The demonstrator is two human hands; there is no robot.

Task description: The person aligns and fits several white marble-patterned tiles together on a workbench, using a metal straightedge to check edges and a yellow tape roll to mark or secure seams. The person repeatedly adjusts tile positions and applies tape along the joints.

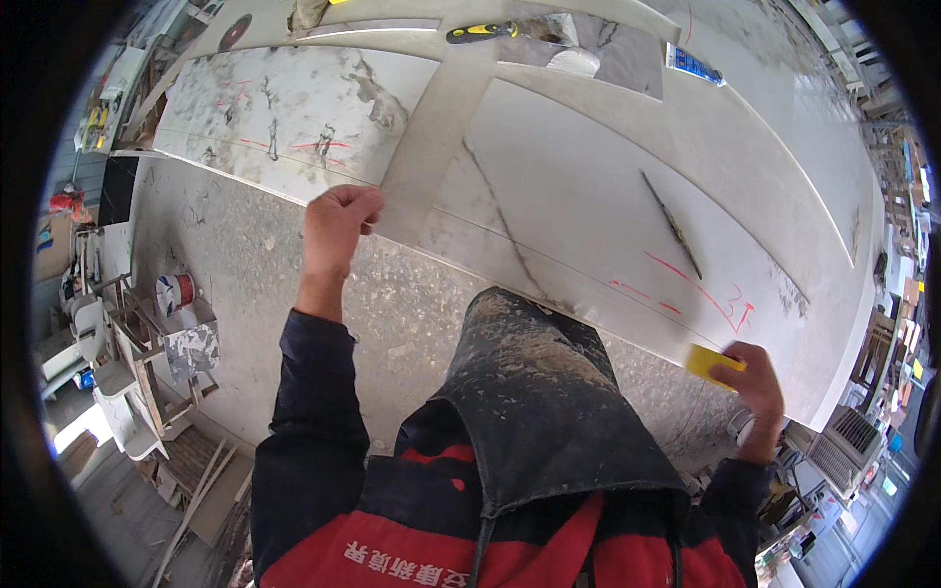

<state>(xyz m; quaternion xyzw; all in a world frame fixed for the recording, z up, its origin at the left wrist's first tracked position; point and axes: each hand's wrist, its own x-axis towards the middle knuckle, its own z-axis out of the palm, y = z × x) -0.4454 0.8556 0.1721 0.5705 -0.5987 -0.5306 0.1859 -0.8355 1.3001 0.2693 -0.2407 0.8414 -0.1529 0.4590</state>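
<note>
My left hand (pixel 340 223) is closed in a pinch at the front edge of the table, by the near corner of a grey-veined white slab (pixel 294 108). Whatever its fingers hold is hidden. At the right, my right hand (pixel 757 380) grips a flat, boxy yellow thing (pixel 713 367) whose kind I cannot make out. It is beside the front edge of a second marbled slab (pixel 588 186), which bears red marks. A thin dark pen-like tool (pixel 671 223) lies on that slab. Both slabs show a fine straight line running along their near side.
At the far side lie a scraper with a black-and-yellow handle (pixel 480 33), a white roll (pixel 573 63), a grey slab offcut (pixel 627 64) and a blue-and-white packet (pixel 694 65). A white bucket (pixel 174 292) and wooden racks (pixel 137 363) stand at the left. The floor (pixel 235 284) is splattered.
</note>
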